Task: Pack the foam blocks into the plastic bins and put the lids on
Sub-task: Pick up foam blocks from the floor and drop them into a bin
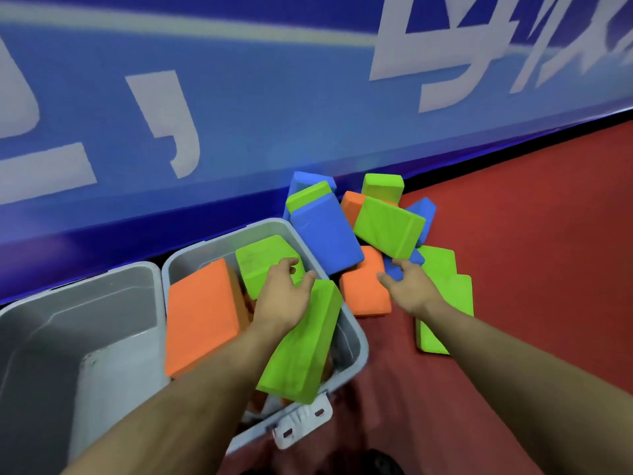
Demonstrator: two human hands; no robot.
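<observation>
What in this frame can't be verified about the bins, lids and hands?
- Head view: no lids in frame.
- Left bin: lower part cut off by the frame edge and hidden by the left forearm.
- Right bin: floor hidden by blocks.
- Right hand: fingertips hidden among blocks, grip unclear.
- Left hand: contact blurred.

Matt foam blocks, smooth glossy grey plastic bins, red floor.
</observation>
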